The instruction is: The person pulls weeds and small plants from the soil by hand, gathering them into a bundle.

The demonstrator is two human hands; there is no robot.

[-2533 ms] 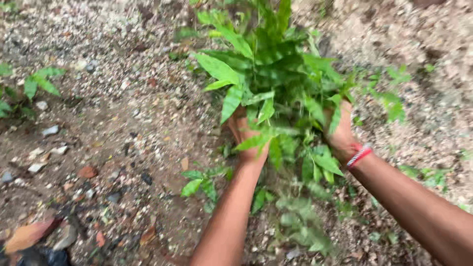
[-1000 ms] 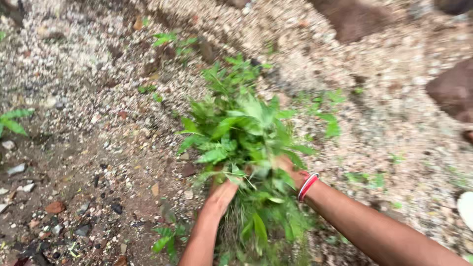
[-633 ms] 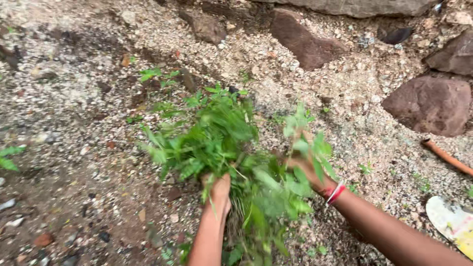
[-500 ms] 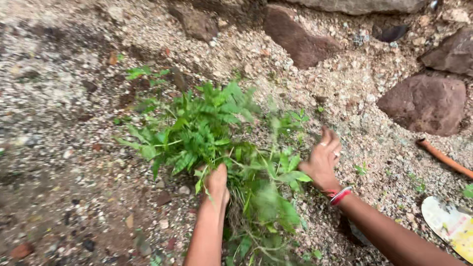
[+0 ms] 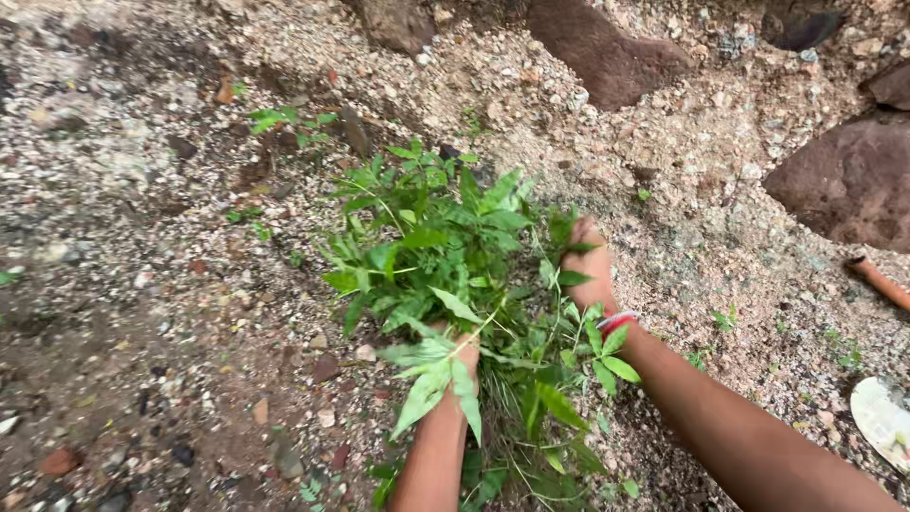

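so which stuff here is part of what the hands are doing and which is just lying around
In hand:
- bundle of leafy green plants, gathered between both hands
- left hand, mostly hidden under the leaves
- right hand, at the bundle's right side, wearing a red and white wristband

Lying about:
- brown rocks
- orange pipe
- pale flat object
- gravelly ground

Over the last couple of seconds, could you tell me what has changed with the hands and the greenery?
The bunch of leafy weeds came down from chest height to the gravel ground. The right hand opened briefly, then closed on the stems again. The left hand kept its grip underneath throughout.
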